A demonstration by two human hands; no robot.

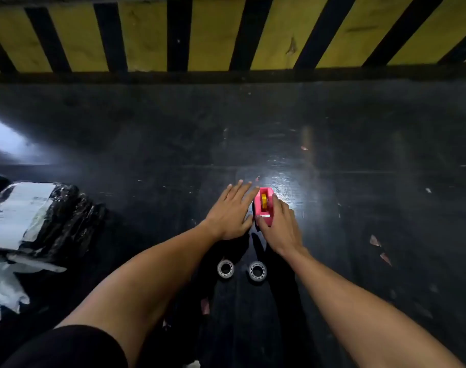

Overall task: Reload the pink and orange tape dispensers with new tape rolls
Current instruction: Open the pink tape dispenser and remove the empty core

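Note:
A small pink tape dispenser [263, 205] with a yellow hub inside stands on the dark table [359, 155] at the centre. My right hand [278, 224] wraps around its near end and right side, gripping it. My left hand [230, 212] lies flat with fingers spread just left of the dispenser; whatever is under it is hidden. Two clear tape rolls lie flat nearer to me, between my forearms: the left tape roll [225, 268] and the right tape roll [257, 271]. No orange dispenser shows.
A black-wrapped parcel [32, 219] with a white label sits at the left edge, with crumpled white plastic [3, 288] below it. A yellow-and-black striped barrier [226, 35] runs along the far side of the table. Small paper scraps [375, 241] lie to the right.

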